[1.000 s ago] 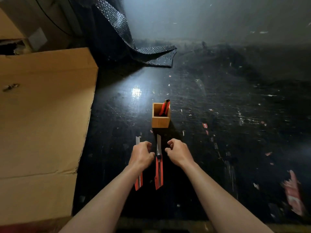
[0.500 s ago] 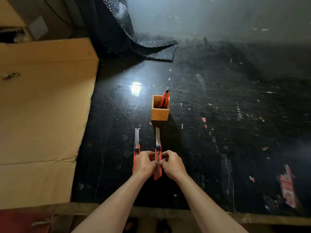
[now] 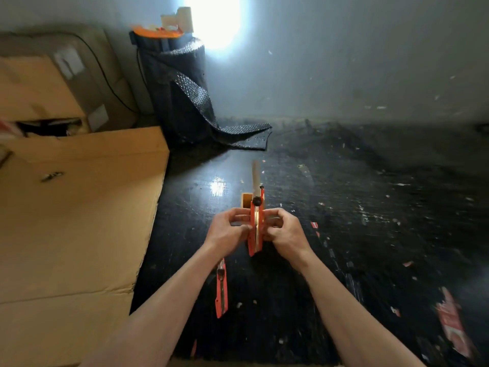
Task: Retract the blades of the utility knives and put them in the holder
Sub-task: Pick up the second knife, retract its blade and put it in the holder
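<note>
Knife (image 3: 255,229), orange body, is lifted off the desk (image 3: 370,221) and held upright between both hands, blade (image 3: 256,178) extended and pointing up and away from me. Black slider knob (image 3: 256,200) sits near the top of the body, just below where the blade comes out. My left hand (image 3: 227,230) pinches the left side of the body with fingers curled; my right hand (image 3: 284,230) grips the right side the same way. Both hands are closed on this one knife, at mid-body, below the knob.

Holder (image 3: 246,201), a small wooden box, stands on the desk directly behind the held knife and is mostly hidden by it; only its left part shows. I cannot tell what is inside it.

Second knife (image 3: 221,290) lies flat on the desk, nearer to me, partly under my left forearm. Its orange body runs toward me; its front end is covered by my wrist, so I cannot tell the blade state.

Desk surface is black, scuffed, speckled with small scraps. Cardboard (image 3: 74,221) covers the left side. A roll of black bubble wrap (image 3: 180,96) stands at the back left, its loose end trailing onto the desk. A red label (image 3: 452,327) lies at near right, blurred.
</note>
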